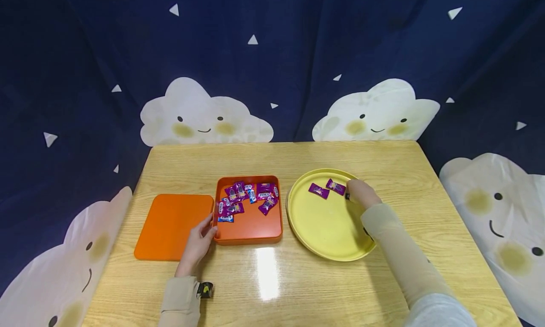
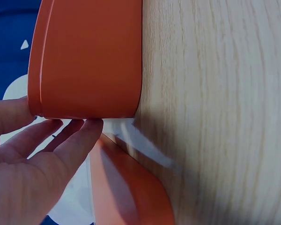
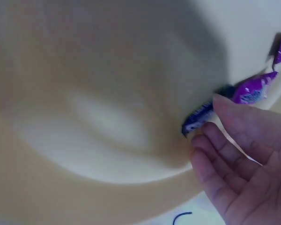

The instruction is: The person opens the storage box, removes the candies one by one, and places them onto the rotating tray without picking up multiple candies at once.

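Right grip (image 1: 361, 193): thumb and fingertips pinch a dark blue wrapped candy (image 3: 196, 117) at the far right edge of the yellow plate (image 1: 328, 232). Left grip (image 1: 199, 242): not clasped; loosely extended fingers rest against the outer left wall of the orange box (image 1: 251, 230).

Hazards, largest item first. The plate, under the right grip, could tip or slide if the right sleeve (image 1: 398, 246), crossing above its near right rim, bore down. The box, just right of the left grip, could skid if those fingers pushed too hard. The held candy could slip, as only fingertips bear on its slick film; the two purple candies (image 1: 319, 190) (image 1: 336, 187), left of the right grip, could be nudged along with it.

Materials, same order. Beneath both grips, the desk (image 1: 323, 289) shows pale wood grain with a glossy reflection. The plate is round, smooth and raised at the rim. The box is open-topped with rounded corners; the orange panel (image 1: 174, 227), left of the left grip, is flat and probably its lid. Inside the box, right of the left grip, lie purple and blue candies (image 1: 268, 205), pillow-shaped, in shiny crinkled wrappers.
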The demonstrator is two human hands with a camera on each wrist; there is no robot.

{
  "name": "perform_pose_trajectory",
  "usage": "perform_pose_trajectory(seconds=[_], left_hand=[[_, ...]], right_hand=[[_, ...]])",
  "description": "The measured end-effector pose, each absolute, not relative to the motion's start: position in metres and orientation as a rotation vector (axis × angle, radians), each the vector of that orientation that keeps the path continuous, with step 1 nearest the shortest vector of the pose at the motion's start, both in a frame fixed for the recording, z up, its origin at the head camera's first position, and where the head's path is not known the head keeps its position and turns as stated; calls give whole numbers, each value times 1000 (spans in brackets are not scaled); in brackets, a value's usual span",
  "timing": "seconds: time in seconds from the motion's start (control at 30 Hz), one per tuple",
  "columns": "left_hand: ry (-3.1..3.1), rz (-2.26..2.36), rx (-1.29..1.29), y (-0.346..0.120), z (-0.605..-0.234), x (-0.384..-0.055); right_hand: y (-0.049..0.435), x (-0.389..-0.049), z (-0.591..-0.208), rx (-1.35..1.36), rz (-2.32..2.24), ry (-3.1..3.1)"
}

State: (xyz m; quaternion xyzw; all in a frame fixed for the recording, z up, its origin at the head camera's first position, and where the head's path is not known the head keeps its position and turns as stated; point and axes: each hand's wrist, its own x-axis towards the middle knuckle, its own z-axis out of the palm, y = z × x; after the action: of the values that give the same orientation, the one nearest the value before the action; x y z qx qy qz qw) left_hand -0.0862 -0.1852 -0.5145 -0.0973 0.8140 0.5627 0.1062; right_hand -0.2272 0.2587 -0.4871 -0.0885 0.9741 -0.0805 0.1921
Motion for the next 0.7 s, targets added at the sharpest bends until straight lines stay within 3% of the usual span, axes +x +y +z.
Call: perform_pose_trajectory(seconds=[0.3, 0.7], left_hand=[[2421, 1634, -291, -185, -515, -87], [2414, 1655, -287, -185, -516, -88]], right_hand=[[237, -230, -465, -299, -363, 2829], [164, -235, -457, -776, -471, 3027]])
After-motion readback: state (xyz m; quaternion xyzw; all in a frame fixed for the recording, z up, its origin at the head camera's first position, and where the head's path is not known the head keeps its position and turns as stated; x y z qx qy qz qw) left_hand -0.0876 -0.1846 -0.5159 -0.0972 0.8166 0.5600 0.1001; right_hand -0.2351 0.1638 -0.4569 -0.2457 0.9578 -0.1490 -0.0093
